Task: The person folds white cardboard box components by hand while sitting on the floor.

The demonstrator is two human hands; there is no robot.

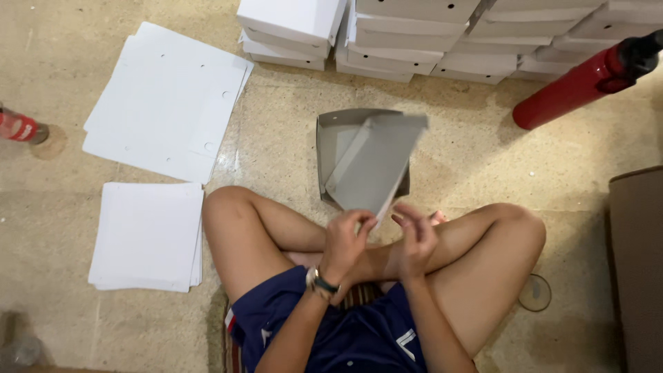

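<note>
— Grey card, was it, that the person worked on?

— Yes, one half-folded box (362, 166), grey inside, stood on the floor just beyond the crossed legs. One flap was raised and blurred, tilted toward the hands.

— And the hands, how did they stand?

— Two, both bare. The left hand (347, 243), with a watch (319, 282) at the wrist, pinched the flap's lower edge between thumb and fingers. The right hand (415, 238) was just beside it, fingers curled and slightly apart; whether it gripped the card could not be told, since its fingertips only met the edge near the corner.

— So the box lay where, against them?

— Directly above and ahead of both hands, its near edge touching the left fingers, the rest reaching away from the body.

— What else was counted?

— Two piles of flat white sheets (166, 103) on the person's left: a larger one with punched holes farther off, and a smaller pile (146, 235) just beside the left knee. Along the top ran stacks of finished white boxes (394, 34), about five columns, their full number cut off by the frame. One red cylinder (577, 86) lay slanted at the right, well apart from the hands.
</note>
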